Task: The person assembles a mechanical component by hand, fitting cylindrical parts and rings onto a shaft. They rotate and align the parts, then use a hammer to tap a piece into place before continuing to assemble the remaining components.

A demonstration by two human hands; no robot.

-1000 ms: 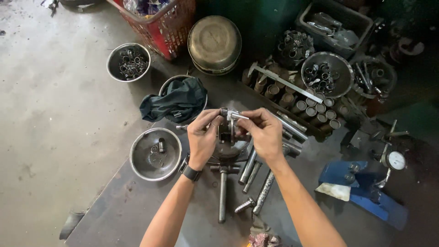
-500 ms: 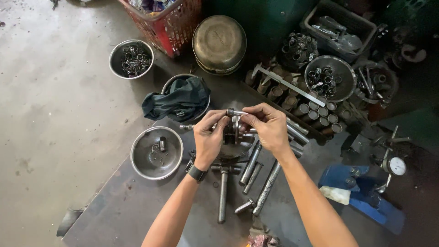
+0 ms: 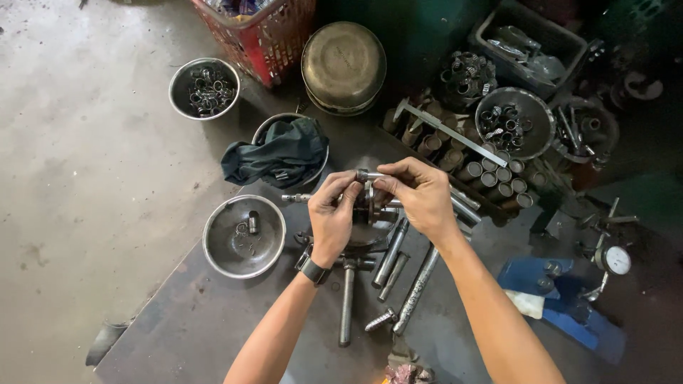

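Observation:
Both of my hands meet over the dark metal worktable [image 3: 206,320]. My left hand [image 3: 331,217], with a black watch on the wrist, and my right hand [image 3: 420,195] pinch a small metal shaft part [image 3: 366,192] between their fingertips. A short silver pin sticks out at its top. Just below the hands lie several steel rods [image 3: 391,252] and a long bolt-like shaft [image 3: 346,299].
A steel bowl [image 3: 244,237] with a few small parts sits left of my hands; another bowl holds a dark rag [image 3: 281,153]. Further bowls of rings, a brass pot [image 3: 343,65], a red basket [image 3: 260,32], a tray of cylinders [image 3: 473,167], a dial gauge [image 3: 615,259].
My hands and the part stay together in the same grip; only the view has shifted slightly. The fingers have turned a little on the part.

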